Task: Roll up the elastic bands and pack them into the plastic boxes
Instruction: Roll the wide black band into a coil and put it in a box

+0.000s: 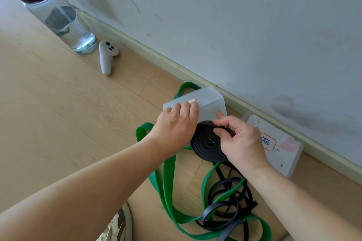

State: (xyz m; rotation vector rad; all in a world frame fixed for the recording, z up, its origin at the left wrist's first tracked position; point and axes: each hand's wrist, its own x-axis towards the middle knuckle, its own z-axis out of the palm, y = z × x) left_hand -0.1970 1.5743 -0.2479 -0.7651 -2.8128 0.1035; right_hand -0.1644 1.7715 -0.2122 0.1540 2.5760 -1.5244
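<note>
A rolled-up black elastic band (205, 144) lies at the open front of a translucent plastic box (210, 101) on the wooden floor by the wall. My left hand (176, 125) grips the box's top near a red-edged label. My right hand (238, 139) pinches the top of the black roll between thumb and fingers. A second plastic box (282, 154) with a red-framed label lies to the right. A wide green elastic band (168, 182) loops over the floor below, tangled with a narrow dark band (225, 207).
A clear water bottle (58, 15) with a black cap stands at the far left by the skirting board. A white handheld controller (105, 56) lies beside it. The grey wall (235, 25) runs diagonally behind the boxes.
</note>
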